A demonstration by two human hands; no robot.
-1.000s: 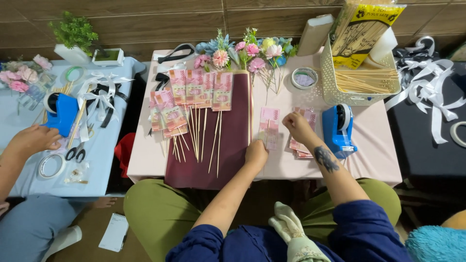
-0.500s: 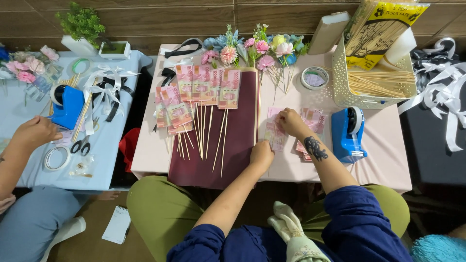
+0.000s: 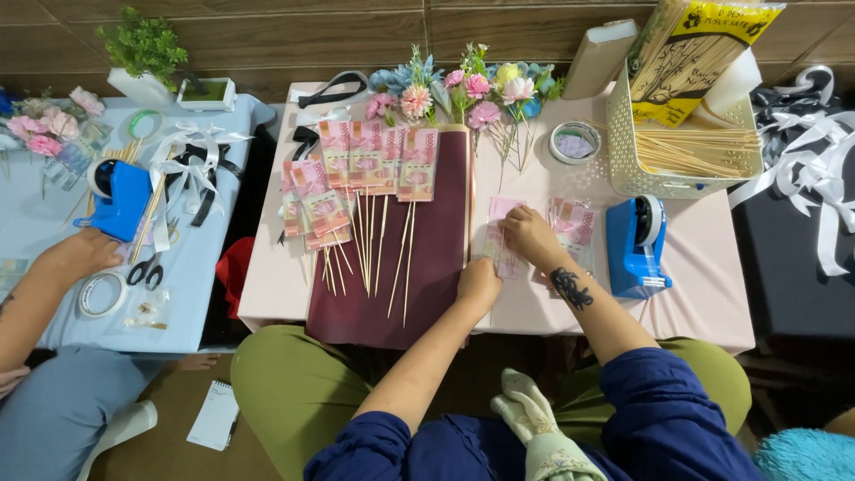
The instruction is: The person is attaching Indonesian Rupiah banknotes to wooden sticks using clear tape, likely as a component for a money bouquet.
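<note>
Two bare hands rest close together on the pale pink tablecloth (image 3: 695, 294) of a low table, near its front edge. The left hand (image 3: 478, 281) lies curled, knuckles up, at the right border of a dark maroon sheet of wrapping paper (image 3: 436, 267), pressing on a pink banknote in clear plastic (image 3: 499, 245) that lies flat just beside that sheet; whether its fingers pinch the note I cannot tell. The right hand (image 3: 532, 233), its forearm tattooed, sits fingers-down on the same note, touching it from the far side, with its grip hidden too. A small loose pile of similar wrapped pink banknotes (image 3: 574, 227) lies just to the right of this hand.

On the maroon sheet a fan of pink banknotes taped to thin wooden skewers (image 3: 356, 191) spreads out, sticks pointing toward the person. Beyond it lies a row of artificial pink, blue and yellow flowers (image 3: 463, 89). A blue tape dispenser (image 3: 637, 245) stands to the right of the pile, a roll of clear tape (image 3: 574, 141) lies farther back, and a cream perforated basket (image 3: 623, 160) holds more skewers.

At the left, another person's hand (image 3: 76, 254) rests on a light blue table (image 3: 53, 223) near black-handled scissors (image 3: 142, 267) and a second blue tape dispenser (image 3: 116, 196).
</note>
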